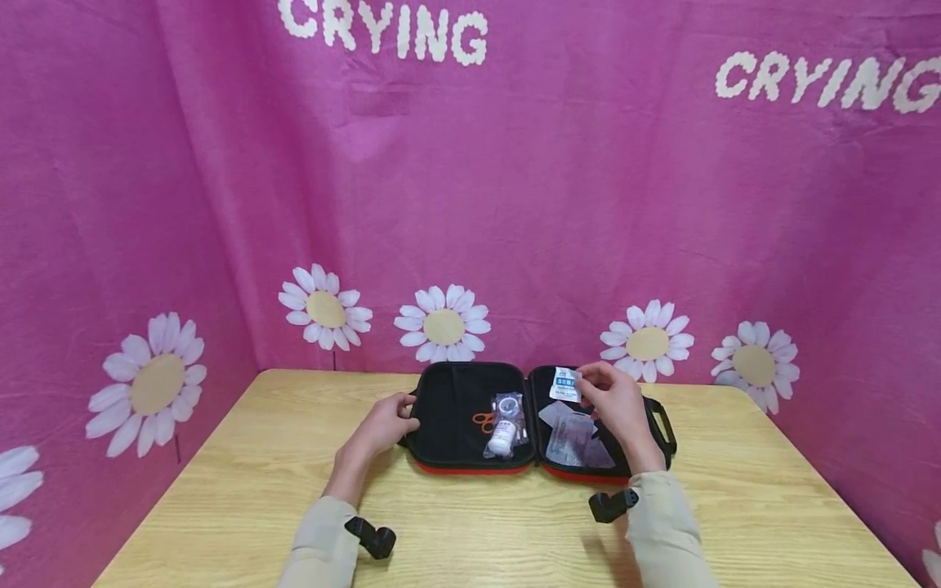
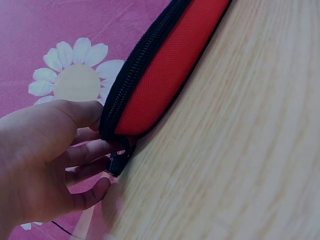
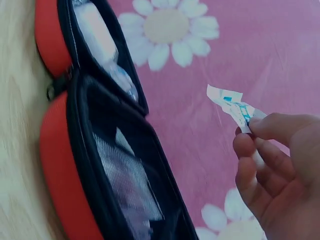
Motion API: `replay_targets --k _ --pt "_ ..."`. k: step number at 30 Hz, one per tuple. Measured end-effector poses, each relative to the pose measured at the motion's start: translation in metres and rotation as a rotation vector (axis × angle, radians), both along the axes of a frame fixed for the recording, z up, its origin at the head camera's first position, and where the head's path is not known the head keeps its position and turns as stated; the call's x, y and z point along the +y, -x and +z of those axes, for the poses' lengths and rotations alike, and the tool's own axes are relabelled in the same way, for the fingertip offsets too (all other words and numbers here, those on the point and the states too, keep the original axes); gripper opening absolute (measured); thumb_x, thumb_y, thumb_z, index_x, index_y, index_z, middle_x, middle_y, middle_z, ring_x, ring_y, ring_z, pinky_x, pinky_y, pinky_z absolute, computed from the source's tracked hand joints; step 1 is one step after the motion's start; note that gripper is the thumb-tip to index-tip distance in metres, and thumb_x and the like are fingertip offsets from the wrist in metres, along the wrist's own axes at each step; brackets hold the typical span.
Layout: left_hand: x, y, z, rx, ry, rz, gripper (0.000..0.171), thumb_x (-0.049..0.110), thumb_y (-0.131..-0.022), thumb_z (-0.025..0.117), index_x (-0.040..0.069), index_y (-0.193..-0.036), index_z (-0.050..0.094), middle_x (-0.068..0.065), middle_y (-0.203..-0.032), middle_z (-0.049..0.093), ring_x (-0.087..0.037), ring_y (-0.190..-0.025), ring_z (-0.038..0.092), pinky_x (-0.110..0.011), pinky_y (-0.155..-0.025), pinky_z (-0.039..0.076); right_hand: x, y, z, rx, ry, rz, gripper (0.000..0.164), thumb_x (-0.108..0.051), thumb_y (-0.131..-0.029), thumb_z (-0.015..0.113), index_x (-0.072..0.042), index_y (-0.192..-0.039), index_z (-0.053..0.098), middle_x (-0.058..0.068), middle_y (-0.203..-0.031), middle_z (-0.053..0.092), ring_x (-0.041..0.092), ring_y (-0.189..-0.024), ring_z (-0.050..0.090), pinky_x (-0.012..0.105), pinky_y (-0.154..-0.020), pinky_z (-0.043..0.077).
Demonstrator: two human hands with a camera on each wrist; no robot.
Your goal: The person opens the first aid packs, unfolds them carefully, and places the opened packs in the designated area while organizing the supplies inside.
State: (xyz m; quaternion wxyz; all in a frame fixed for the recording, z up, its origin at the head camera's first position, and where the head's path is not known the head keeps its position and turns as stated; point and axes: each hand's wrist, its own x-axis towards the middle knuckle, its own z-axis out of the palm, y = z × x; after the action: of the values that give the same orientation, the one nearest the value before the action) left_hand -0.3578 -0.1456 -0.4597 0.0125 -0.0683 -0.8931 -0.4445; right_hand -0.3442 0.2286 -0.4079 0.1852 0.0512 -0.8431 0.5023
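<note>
Your right hand (image 1: pixel 613 402) pinches a white sachet (image 1: pixel 565 384) between thumb and fingertips, held up over the right half of the open red-and-black zip case (image 1: pixel 439 418); its blue printing is too small to read. Your left hand (image 1: pixel 385 425) grips the case's left edge. The bagged white bottle (image 1: pixel 503 438) lies inside the left half. The pink backdrop (image 1: pixel 515 212) reads "CRYING" twice.
</note>
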Motion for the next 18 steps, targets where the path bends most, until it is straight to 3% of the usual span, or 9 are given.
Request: replay_targets --k 8,18 --pt "0.001 -0.002 0.002 -0.013 0.003 -0.006 0.046 0.006 -0.088 0.066 -0.003 -0.132 0.057 -0.010 -0.100 0.060 -0.020 -0.092 0.054 -0.037 -0.088 0.047 0.030 -0.007 -0.011 -0.036 0.046 -0.100 0.026 -0.009 -0.093 0.066 0.000 -0.117 0.067 0.022 -0.092 0.070 0.008 -0.055 0.061 0.026 -0.051 0.054" --pt "-0.002 -0.001 0.002 -0.004 0.002 -0.009 0.046 0.006 -0.088 0.066 -0.004 -0.132 0.057 -0.010 -0.099 0.060 -0.019 -0.089 0.054 -0.035 -0.084 0.048 0.049 -0.009 -0.021 -0.023 0.029 -0.193 0.028 -0.011 -0.092 0.067 0.001 -0.117 0.067 0.022 -0.093 0.069 0.007 -0.060 0.061 0.023 -0.051 0.053"
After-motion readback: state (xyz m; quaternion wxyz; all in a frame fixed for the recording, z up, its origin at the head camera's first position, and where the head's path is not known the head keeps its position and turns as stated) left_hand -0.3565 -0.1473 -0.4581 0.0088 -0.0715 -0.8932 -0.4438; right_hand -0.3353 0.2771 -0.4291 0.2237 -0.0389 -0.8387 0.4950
